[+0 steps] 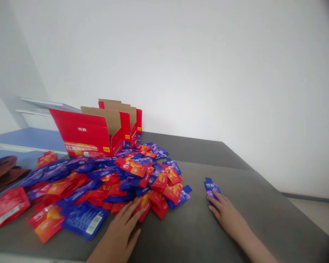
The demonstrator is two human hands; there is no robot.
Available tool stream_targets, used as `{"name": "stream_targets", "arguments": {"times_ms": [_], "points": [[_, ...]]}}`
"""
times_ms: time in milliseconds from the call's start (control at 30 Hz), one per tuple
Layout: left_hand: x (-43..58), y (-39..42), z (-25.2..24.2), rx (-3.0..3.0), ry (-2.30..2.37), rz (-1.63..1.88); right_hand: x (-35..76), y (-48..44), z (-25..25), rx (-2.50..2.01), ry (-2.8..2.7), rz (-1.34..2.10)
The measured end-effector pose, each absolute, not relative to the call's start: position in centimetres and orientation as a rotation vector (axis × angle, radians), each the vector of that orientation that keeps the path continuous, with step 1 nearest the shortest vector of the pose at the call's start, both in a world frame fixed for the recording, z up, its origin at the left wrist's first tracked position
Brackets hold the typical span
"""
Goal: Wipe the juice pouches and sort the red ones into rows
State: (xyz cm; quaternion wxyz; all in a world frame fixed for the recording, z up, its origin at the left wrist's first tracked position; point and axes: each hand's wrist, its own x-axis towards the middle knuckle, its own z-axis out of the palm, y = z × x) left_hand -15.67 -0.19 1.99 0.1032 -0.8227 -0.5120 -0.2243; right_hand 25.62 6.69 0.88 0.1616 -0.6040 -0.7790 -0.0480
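Note:
My left hand (121,229) reaches over the front edge of a loose heap of red and blue sachets, its fingers stretched out and thumb apart. Its fingertips rest at a red-orange sachet (145,205) with fruit printed on it. Off to the right of the heap, a single blue sachet (210,187) with white lettering lies on the dark table (186,233). My right hand (227,215) is palm down on the lower part of this sachet, fingers extended and slightly spread. Those fingers cover its lower edge.
Behind the heap stand open red cardboard boxes (82,128), one behind another. Brown folded material (5,170) lies at the far left beside a blue surface (38,136). A white wall (208,73) borders the table's back edge.

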Motion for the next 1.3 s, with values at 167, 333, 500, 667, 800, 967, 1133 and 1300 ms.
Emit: {"name": "stream_targets", "arguments": {"times_ms": [167,333,500,667,800,967,1133,1300], "points": [[-13.2,0.7,2.3,-2.501,-1.547,-0.513,23.4,9.3,3.7,-1.68,-2.209,-0.143],[-12.2,1.2,3.3,-2.503,-1.56,-0.498,13.9,9.3,5.9,-1.367,-2.461,0.214],[-13.1,2.4,4.3,-2.285,-1.46,-0.609,9.3,10.6,6.1,-1.257,-2.592,0.39],[-13.9,4.8,4.3,-2.222,-1.56,-0.537,10.9,11.5,5.4,-1.286,-2.598,0.453],[-12.7,6.0,3.7,-2.366,-1.652,-0.452,13.7,11.7,5.0,-1.348,-2.556,0.418],[-8.8,6.9,3.6,-2.518,-1.708,-0.465,18.4,12.0,4.2,-1.428,-2.476,0.332],[-2.4,9.0,3.5,-2.617,-1.75,-0.597,22.8,13.3,3.3,-1.548,-2.342,0.245],[2.5,10.9,3.6,-2.668,-1.712,-0.707,25.0,14.1,3.0,-1.588,-2.207,0.153]]}}
